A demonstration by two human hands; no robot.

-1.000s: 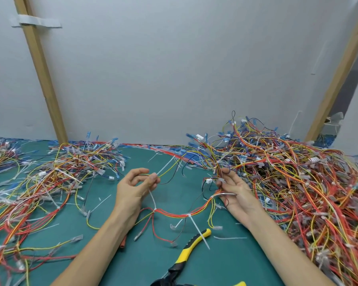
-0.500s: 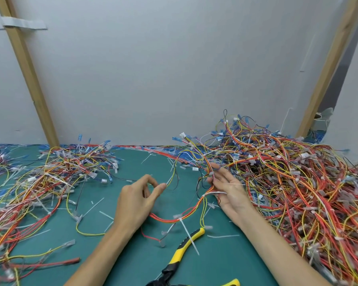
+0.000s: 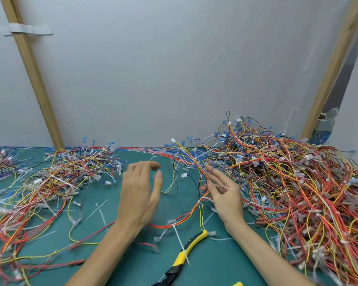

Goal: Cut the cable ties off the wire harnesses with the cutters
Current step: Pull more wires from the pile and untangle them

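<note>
Left hand (image 3: pixel 140 195) hangs open and empty, blurred. Right hand (image 3: pixel 224 196), palm up, pinches a harness (image 3: pixel 202 172) at its fingertips. Cutters (image 3: pixel 187 251) lie at 6 o'clock, a tie (image 3: pixel 179 240) trailing across them. Lifting the cutters could snag that tail, or the harness could drag the pile (image 3: pixel 298 193) at 3. Bare mat (image 3: pixel 145 271) lies between the forearms; the wall (image 3: pixel 174 79) closes 12.

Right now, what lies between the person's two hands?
Head view: thin yellow and black wires and a small white plug on green mat, between the left hand and the right hand pinching an orange wire harness.
</note>
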